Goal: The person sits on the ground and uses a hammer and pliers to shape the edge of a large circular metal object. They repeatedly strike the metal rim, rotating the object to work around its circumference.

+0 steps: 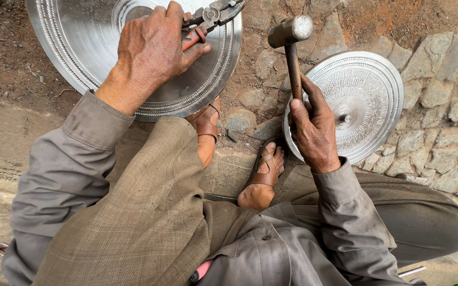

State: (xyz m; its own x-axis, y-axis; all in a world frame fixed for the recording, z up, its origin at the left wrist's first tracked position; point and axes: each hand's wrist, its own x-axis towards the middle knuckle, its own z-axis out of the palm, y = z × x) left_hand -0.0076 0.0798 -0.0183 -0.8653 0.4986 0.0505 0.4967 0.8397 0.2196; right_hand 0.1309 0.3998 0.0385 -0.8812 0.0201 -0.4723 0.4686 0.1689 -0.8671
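Observation:
My left hand (152, 50) grips red-handled pliers (210, 18) whose jaws reach over a large engraved silver metal plate (91, 47) lying on the ground at upper left. My right hand (314, 130) holds a hammer (291, 47) by its wooden handle, the steel head raised above the stone paving. Just right of that hand lies a smaller round engraved metal disc (367, 100) with a raised knob in its middle. My sandalled feet (263, 175) rest on the stones between the two pieces, one foot touching the large plate's rim.
Rough stone paving (441, 132) covers the right side. Bare earth (6, 74) lies at the left. My bent knees in brownish cloth (149, 212) fill the lower half of the view.

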